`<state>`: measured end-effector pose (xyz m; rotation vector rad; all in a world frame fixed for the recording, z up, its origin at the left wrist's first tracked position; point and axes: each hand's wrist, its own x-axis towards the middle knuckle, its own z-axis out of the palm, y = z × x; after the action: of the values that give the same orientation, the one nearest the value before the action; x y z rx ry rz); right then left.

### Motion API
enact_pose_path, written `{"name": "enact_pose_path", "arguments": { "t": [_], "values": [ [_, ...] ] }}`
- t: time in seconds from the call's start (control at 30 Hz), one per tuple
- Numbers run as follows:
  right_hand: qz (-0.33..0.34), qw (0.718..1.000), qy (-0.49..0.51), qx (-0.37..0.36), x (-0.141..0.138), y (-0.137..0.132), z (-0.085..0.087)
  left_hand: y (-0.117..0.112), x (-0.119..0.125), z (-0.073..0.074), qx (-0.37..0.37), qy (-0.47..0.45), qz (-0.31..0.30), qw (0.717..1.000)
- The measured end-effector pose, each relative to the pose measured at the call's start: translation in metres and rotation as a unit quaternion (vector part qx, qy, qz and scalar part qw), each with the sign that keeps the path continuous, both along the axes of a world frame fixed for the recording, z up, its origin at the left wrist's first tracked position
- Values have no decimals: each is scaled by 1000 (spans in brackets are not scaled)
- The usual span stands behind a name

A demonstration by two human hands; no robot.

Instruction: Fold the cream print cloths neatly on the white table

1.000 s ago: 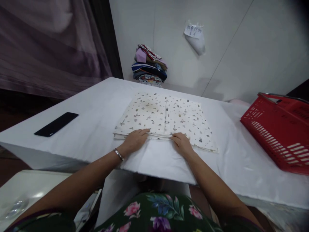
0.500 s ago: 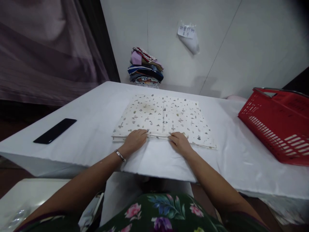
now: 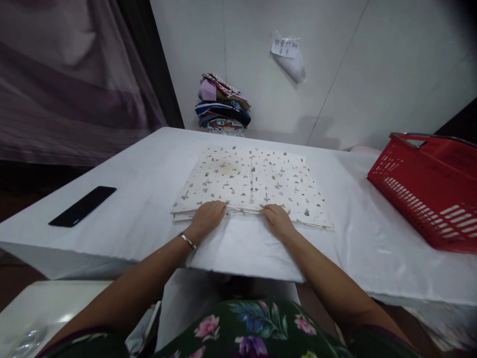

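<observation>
A cream cloth (image 3: 253, 179) printed with small dark marks lies folded flat on the white table (image 3: 149, 199). My left hand (image 3: 206, 216), a bracelet on its wrist, sits at the cloth's near edge left of the centre fold, fingers curled onto the edge. My right hand (image 3: 278, 221) holds the same near edge just right of the fold, its fingers likewise closed on the fabric. Both hands are close together, about a hand's width apart. The fingertips are partly tucked at the cloth's edge.
A black phone (image 3: 82, 206) lies at the table's left. A red plastic basket (image 3: 432, 191) stands at the right edge. A stack of folded clothes (image 3: 222, 105) sits at the back by the wall. A paper note (image 3: 286, 47) hangs on the wall.
Both hands stay on the cloth's near edge; only the view has shifted slightly.
</observation>
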<state>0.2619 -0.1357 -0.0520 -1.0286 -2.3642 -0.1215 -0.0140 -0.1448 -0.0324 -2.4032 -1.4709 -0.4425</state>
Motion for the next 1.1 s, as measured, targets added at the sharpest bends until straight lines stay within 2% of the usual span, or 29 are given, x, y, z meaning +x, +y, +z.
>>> {"name": "enact_pose_path", "arguments": {
  "t": [0.17,0.3,0.4,0.53,0.67,0.83,0.97,1.1],
  "values": [
    [2,1000,2,-31,-4,-3,4,6,3,1,5,-14,26,1000],
    [-41,998,-19,-37,-13,-5,7,12,5,3,-8,-23,27,999],
    [-74,995,-50,-39,-17,-4,9,15,3,3,-17,-15,11,1000],
    [-74,995,-54,-38,-17,1,9,13,-5,4,-37,-4,-40,999],
    [-52,997,-59,-20,-12,5,11,8,-20,13,-53,33,-65,996],
    [-37,994,-104,8,0,8,10,2,-55,24,-22,8,2,1000],
    [-14,991,-130,29,15,7,4,-4,-82,20,-4,-7,35,999],
    [-17,989,-139,38,31,4,-2,-12,-93,16,-16,1,56,998]
  ]
}}
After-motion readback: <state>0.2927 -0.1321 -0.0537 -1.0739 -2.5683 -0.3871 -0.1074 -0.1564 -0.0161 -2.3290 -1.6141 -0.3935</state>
